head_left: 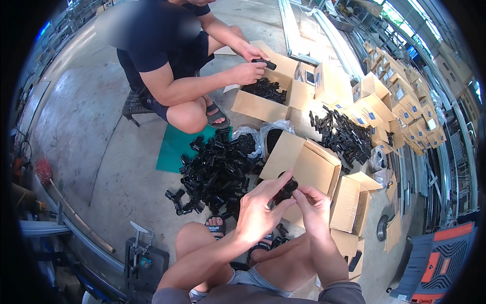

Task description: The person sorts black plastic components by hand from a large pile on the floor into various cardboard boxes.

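In front of my knees I hold a black pipe fitting (289, 185) with a round end. My left hand (259, 209) wraps its fingers and thumb around the body. At the round end, the fingertips of my right hand (314, 203) are pinched against it. Part of the fitting is hidden by my fingers. Behind my hands stands an open cardboard box (318, 164). To the left of it, a large heap of black fittings (215, 175) lies on the floor, partly over a green sheet (168, 149).
Opposite me a seated person (167, 66) holds a black fitting over another open box (248, 107) of fittings. More fittings (344, 137) lie piled at the right, near stacked cartons (405, 96). A grey and orange case (438, 263) stands at the lower right; a broom (76, 215) lies left.
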`<state>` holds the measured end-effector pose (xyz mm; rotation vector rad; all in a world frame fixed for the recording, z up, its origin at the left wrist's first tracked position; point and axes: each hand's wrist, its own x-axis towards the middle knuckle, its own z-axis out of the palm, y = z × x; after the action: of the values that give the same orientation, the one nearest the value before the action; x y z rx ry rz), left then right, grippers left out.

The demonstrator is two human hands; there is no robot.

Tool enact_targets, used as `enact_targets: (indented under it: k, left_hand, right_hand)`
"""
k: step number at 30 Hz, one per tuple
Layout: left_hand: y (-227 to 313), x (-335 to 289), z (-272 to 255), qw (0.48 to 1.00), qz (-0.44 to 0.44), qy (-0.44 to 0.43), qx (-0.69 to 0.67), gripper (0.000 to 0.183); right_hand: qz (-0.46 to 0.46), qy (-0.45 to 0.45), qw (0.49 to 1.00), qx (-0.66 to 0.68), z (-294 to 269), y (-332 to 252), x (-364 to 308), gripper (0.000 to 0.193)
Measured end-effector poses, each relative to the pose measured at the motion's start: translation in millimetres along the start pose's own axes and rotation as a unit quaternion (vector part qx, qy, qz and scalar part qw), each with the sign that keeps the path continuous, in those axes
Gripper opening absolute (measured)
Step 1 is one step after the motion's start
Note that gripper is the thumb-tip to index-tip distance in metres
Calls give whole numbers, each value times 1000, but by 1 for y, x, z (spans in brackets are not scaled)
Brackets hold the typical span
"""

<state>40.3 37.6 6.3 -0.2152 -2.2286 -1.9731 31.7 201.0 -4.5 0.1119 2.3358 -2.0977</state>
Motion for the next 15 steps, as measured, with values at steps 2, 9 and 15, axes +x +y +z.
enact_targets:
  k: [2, 9, 15]
  left_hand:
    - [-3, 1, 3, 1000, 3, -3, 5, 62]
    - [3, 8, -3, 975, 67, 11, 210, 61]
    - [-3, 12, 13, 953, 97, -15, 286, 76]
  right_hand:
    - [5, 1, 1000, 3, -2, 3, 0, 12]
    - [32, -90, 995, -19, 1, 1, 1, 27]
    - [121, -105, 986, -35, 4, 22, 15, 34]
